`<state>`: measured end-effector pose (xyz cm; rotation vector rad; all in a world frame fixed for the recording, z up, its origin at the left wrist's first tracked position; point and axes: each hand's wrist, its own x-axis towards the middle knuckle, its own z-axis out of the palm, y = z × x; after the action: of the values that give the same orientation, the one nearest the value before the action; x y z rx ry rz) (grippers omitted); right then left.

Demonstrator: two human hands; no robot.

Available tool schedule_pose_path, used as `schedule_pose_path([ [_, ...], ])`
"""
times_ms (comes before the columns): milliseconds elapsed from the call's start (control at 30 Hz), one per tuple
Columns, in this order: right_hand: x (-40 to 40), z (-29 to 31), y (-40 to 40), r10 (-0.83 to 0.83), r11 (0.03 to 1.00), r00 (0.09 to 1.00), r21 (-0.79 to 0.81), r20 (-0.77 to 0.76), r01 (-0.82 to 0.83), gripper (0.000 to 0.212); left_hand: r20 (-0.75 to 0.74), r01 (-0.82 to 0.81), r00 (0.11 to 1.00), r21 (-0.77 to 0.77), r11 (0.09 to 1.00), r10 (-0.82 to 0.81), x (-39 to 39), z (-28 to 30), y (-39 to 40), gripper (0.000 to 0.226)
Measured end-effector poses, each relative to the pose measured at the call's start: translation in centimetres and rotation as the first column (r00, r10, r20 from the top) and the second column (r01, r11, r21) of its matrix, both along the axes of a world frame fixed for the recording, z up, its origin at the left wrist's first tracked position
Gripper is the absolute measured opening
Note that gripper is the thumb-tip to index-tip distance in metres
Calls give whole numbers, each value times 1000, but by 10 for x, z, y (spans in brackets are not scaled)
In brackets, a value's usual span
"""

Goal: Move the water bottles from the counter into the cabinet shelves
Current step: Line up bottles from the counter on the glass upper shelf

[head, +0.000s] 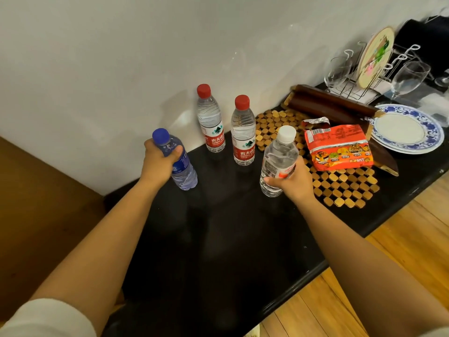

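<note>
Glossy black bench [243,239] stood against white wall [121,57], wooden floor [401,251] alongside. Left hand [158,161] fingers curled round blue-capped clear plastic bottle [184,171]; right hand [295,182] fingers clamped on white-capped clear bottle [277,156]. Two red-capped bottles [243,132] stood upright behind, on bench.

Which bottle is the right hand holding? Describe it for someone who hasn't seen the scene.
On the black counter, just left of the wooden-bead mat, the right hand grips a clear plastic bottle. It alone has a white cap; the others' caps are red or blue.
</note>
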<state>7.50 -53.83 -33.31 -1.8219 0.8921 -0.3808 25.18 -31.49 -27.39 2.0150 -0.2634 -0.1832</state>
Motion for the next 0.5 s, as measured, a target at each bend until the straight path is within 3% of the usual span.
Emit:
schedule_pose_path([
  [267, -12, -9, 47, 98, 986, 984, -120, -146, -116, 81, -80, 89, 993, 4, 996, -88, -48, 1, 31, 39],
  [500, -13, -14, 107, 201, 965, 965, -135, -171, -225, 79, -90, 156, 985, 73, 985, -150, -95, 3, 67, 52],
])
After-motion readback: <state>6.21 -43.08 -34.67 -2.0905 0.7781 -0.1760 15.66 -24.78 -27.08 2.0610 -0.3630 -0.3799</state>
